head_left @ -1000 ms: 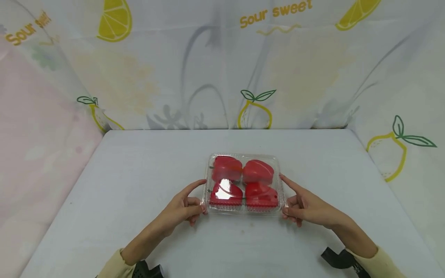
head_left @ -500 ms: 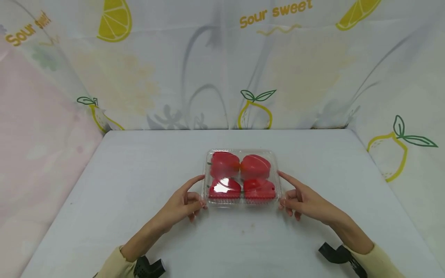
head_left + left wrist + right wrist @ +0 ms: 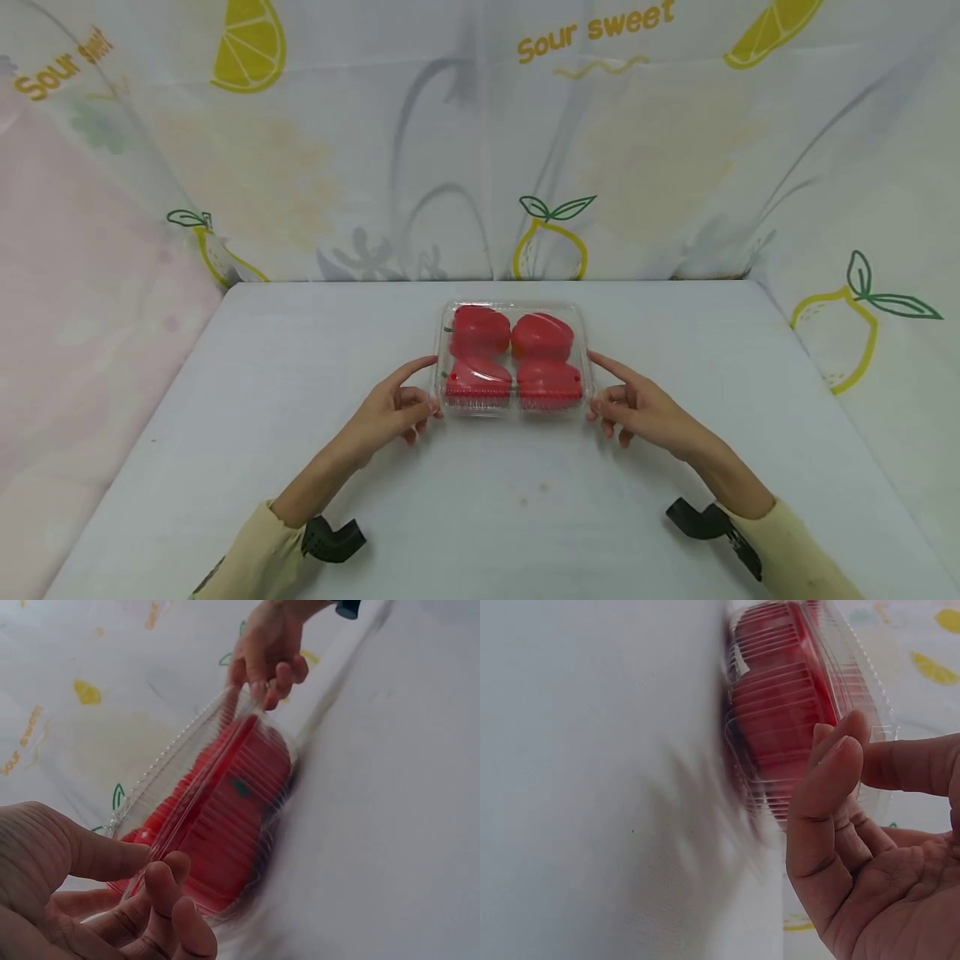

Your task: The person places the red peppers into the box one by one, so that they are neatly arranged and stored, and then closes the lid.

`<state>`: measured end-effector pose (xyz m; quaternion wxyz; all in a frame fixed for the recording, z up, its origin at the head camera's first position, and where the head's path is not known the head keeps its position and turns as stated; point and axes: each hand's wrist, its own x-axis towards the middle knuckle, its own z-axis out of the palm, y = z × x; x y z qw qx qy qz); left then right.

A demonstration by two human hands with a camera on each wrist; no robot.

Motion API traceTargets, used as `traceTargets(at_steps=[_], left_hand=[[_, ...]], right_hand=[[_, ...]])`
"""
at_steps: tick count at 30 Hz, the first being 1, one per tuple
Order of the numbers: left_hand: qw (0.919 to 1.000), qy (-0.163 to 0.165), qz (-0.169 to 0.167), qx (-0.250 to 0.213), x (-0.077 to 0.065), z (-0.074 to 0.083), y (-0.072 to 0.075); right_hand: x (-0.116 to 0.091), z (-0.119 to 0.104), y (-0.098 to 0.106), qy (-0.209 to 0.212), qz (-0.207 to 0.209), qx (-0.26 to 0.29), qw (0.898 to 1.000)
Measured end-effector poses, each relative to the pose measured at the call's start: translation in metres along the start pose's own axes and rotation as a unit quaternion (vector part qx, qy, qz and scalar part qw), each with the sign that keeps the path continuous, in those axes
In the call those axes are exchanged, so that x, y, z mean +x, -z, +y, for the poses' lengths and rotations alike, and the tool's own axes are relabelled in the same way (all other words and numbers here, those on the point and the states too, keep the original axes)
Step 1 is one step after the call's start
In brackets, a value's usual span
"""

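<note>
A closed clear plastic clamshell box [image 3: 514,411] is between the two hands, in the middle of the table. Several glossy red fruits [image 3: 480,332], pepper-like with small green stems, lie inside it. At its near left corner the left hand [image 3: 390,414] pinches the rim between thumb and curled fingers, its index finger stretched along the side. The right hand [image 3: 645,408] does the same at the near right corner. Both wrist views show thumb and fingers on the rim [image 3: 161,832]. Whether the box's base touches the table or hangs just over it, I cannot tell.
A white-covered table [image 3: 517,533] spreads around the box. Behind and beside it hang cloths with lemon prints [image 3: 550,250]. Dark wrist-camera mounts [image 3: 333,540] stick out from both forearms, low over the table.
Both hands have carried or slid the box away from the person, toward the table's back edge and slightly left. The grip on its rim looks the same throughout.
</note>
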<state>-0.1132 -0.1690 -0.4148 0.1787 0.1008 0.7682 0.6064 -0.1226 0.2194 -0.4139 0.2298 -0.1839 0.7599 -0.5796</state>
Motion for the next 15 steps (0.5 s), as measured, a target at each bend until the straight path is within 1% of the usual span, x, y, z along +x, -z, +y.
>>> traceTargets(at_steps=[3,6,8,10,12,13,14,15], left_hand=[[0.9999,-0.002,0.001,0.010,0.001,0.001,0.002],[0.9995,-0.008,0.001,0.032,0.001,0.001,0.004],[0.9984,-0.010,0.001,0.055,0.001,0.002,0.005],[0.9959,-0.012,0.000,0.090,0.000,0.003,0.007],[0.9907,-0.021,0.002,0.135,-0.002,0.006,0.011],[0.9863,-0.028,0.006,0.162,-0.003,0.007,0.014],[0.9801,-0.034,0.012,0.195,-0.004,0.009,0.017],[0.9713,-0.045,0.021,0.233,-0.004,0.010,0.021]], right_hand=[[0.003,0.000,0.001,0.000,0.007,-0.001,1.000],[0.003,0.001,0.002,-0.001,0.010,-0.007,1.000],[0.003,0.001,0.004,0.005,0.015,-0.024,1.000],[0.002,0.001,0.007,0.009,0.028,-0.049,0.998],[0.000,-0.001,0.011,0.014,0.050,-0.088,0.995],[-0.001,-0.002,0.013,0.018,0.063,-0.116,0.991],[-0.002,-0.004,0.016,0.023,0.077,-0.149,0.986],[-0.003,-0.006,0.019,0.027,0.091,-0.184,0.978]])
